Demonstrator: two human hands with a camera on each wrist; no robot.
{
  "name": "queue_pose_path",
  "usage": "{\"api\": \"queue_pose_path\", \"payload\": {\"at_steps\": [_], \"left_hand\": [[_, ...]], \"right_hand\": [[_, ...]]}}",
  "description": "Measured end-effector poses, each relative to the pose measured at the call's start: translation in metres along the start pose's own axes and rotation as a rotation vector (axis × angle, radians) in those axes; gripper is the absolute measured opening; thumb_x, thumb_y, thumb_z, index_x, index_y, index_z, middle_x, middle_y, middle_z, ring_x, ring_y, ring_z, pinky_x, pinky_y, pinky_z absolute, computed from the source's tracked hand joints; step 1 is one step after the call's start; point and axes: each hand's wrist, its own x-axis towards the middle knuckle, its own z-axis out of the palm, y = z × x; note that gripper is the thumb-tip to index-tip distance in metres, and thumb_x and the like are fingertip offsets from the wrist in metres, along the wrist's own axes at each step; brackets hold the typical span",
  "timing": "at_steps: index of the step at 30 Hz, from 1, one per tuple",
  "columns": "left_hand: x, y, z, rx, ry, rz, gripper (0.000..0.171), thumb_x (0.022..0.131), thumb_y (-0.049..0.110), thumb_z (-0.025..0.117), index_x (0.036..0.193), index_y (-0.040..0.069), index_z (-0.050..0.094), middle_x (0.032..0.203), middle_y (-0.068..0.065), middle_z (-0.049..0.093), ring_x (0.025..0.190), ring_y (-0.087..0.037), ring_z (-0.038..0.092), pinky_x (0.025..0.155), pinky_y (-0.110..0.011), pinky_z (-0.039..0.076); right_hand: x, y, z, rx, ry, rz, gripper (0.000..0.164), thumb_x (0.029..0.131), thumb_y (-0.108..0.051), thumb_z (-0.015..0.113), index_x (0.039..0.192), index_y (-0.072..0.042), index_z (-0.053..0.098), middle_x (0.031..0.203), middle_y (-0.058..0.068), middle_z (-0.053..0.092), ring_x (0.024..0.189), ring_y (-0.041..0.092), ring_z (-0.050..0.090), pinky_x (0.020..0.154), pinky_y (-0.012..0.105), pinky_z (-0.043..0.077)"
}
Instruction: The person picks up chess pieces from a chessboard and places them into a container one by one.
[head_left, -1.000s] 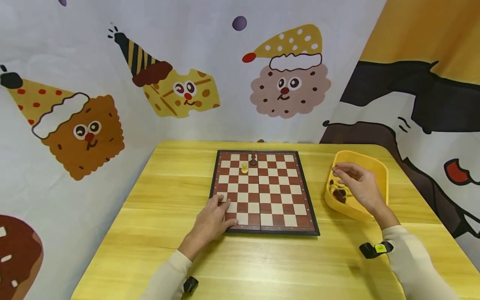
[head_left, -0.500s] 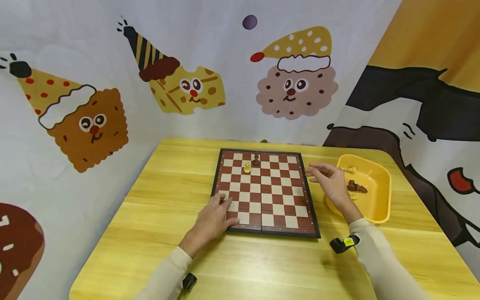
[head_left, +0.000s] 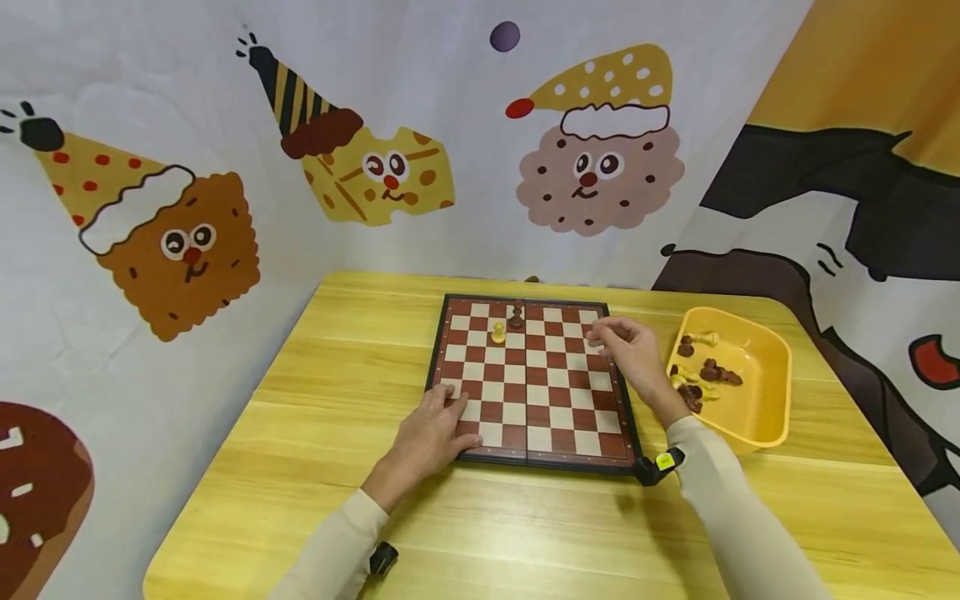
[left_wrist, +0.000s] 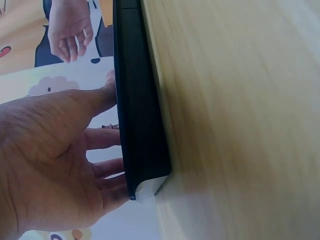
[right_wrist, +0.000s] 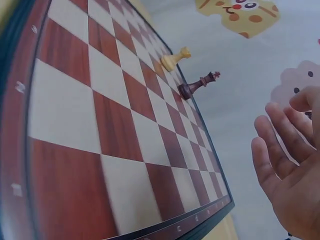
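A chessboard (head_left: 517,379) lies on the table. My left hand (head_left: 427,429) rests on its near left corner, fingers on top; in the left wrist view the thumb and fingers touch the board's dark edge (left_wrist: 142,110). Near the far edge stand a dark king (right_wrist: 197,86) and a light rook (right_wrist: 175,59), both upright. My right hand (head_left: 633,354) hovers over the board's right side, with thumb and forefinger close together. Whether a small piece sits between those fingertips is hidden. In the right wrist view that hand (right_wrist: 290,160) has its other fingers loosely bent.
A yellow plastic bin (head_left: 780,400) with several dark and light chess pieces (head_left: 720,372) stands to the right of the board. Behind the wooden table (head_left: 330,375) hangs a cartoon-printed cloth (head_left: 465,250).
My right hand has moved left from over the bin to above the board's right side, uncovering the pieces in the bin. The left hand has stayed at the board's corner.
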Motion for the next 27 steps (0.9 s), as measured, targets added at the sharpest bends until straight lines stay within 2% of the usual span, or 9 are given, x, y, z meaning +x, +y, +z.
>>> {"api": "queue_pose_path", "payload": {"at_steps": [4, 8, 10, 11, 15, 17, 20, 24, 27], "left_hand": [[0.0, 0.002, -0.001, -0.02, -0.019, -0.006, 0.071, 0.094, 0.043, 0.073, 0.146, -0.001, 0.054, 0.147, -0.023, 0.043, 0.136, -0.037, 0.041, 0.103, -0.05, 0.046], [0.0, 0.002, -0.001, -0.017, -0.014, -0.012, 0.07, 0.093, 0.043, 0.074, 0.145, -0.001, 0.055, 0.146, -0.023, 0.043, 0.136, -0.037, 0.042, 0.102, -0.049, 0.048], [-0.001, 0.001, -0.002, -0.011, -0.012, -0.012, 0.07, 0.093, 0.042, 0.074, 0.144, -0.001, 0.055, 0.146, -0.023, 0.043, 0.135, -0.037, 0.042, 0.101, -0.049, 0.048], [-0.001, 0.001, -0.002, -0.005, -0.014, -0.014, 0.07, 0.093, 0.043, 0.074, 0.144, -0.001, 0.055, 0.146, -0.023, 0.043, 0.135, -0.036, 0.042, 0.101, -0.049, 0.048], [0.0, 0.001, -0.004, -0.002, -0.026, -0.02, 0.07, 0.094, 0.044, 0.073, 0.145, 0.0, 0.055, 0.147, -0.022, 0.043, 0.137, -0.037, 0.041, 0.103, -0.048, 0.047], [-0.001, 0.001, -0.004, -0.002, -0.029, -0.023, 0.07, 0.094, 0.045, 0.073, 0.145, 0.0, 0.055, 0.148, -0.022, 0.043, 0.137, -0.037, 0.041, 0.104, -0.048, 0.046], [-0.001, 0.001, -0.004, -0.002, -0.029, -0.021, 0.07, 0.094, 0.045, 0.072, 0.145, 0.0, 0.055, 0.148, -0.022, 0.043, 0.137, -0.037, 0.04, 0.105, -0.048, 0.045], [-0.002, 0.0, -0.003, 0.006, -0.029, -0.019, 0.07, 0.094, 0.045, 0.073, 0.144, 0.0, 0.056, 0.148, -0.022, 0.043, 0.137, -0.036, 0.041, 0.104, -0.047, 0.046], [-0.001, 0.0, -0.002, 0.007, -0.023, -0.014, 0.069, 0.094, 0.045, 0.073, 0.144, 0.0, 0.056, 0.148, -0.023, 0.043, 0.137, -0.036, 0.041, 0.104, -0.047, 0.046]], "right_hand": [[0.011, -0.002, 0.003, -0.057, -0.03, 0.004, 0.038, 0.105, -0.025, 0.058, 0.12, 0.01, 0.065, 0.102, 0.019, 0.071, 0.091, 0.03, 0.069, 0.072, 0.031, 0.059], [0.024, -0.004, 0.011, -0.026, -0.042, -0.022, 0.035, 0.105, -0.023, 0.059, 0.118, 0.009, 0.066, 0.108, 0.025, 0.069, 0.093, 0.028, 0.069, 0.075, 0.026, 0.058], [0.026, -0.014, 0.017, -0.012, -0.05, -0.024, 0.032, 0.105, -0.018, 0.058, 0.118, 0.01, 0.066, 0.111, 0.03, 0.067, 0.094, 0.031, 0.068, 0.073, 0.022, 0.057], [0.027, -0.017, 0.019, -0.006, -0.053, -0.021, 0.031, 0.105, -0.017, 0.058, 0.117, 0.011, 0.066, 0.11, 0.028, 0.068, 0.095, 0.032, 0.068, 0.072, 0.021, 0.057], [0.038, -0.013, 0.031, 0.025, -0.062, -0.003, 0.03, 0.104, -0.015, 0.059, 0.119, 0.01, 0.066, 0.115, 0.029, 0.067, 0.104, 0.042, 0.065, 0.077, 0.027, 0.058], [0.047, 0.0, 0.037, 0.031, -0.061, 0.007, 0.032, 0.103, -0.018, 0.061, 0.121, 0.009, 0.066, 0.116, 0.025, 0.068, 0.107, 0.043, 0.064, 0.08, 0.03, 0.058], [0.054, 0.007, 0.047, 0.035, -0.066, 0.034, 0.036, 0.102, -0.021, 0.064, 0.124, 0.008, 0.066, 0.12, 0.023, 0.067, 0.109, 0.039, 0.063, 0.086, 0.036, 0.057], [0.06, 0.011, 0.056, 0.026, -0.098, 0.092, 0.042, 0.102, -0.026, 0.064, 0.13, 0.006, 0.065, 0.126, 0.018, 0.065, 0.113, 0.035, 0.062, 0.096, 0.051, 0.051], [0.064, 0.014, 0.062, 0.008, -0.136, 0.123, 0.041, 0.104, -0.023, 0.061, 0.134, 0.004, 0.063, 0.133, 0.017, 0.061, 0.119, 0.034, 0.059, 0.1, 0.053, 0.047]]}}
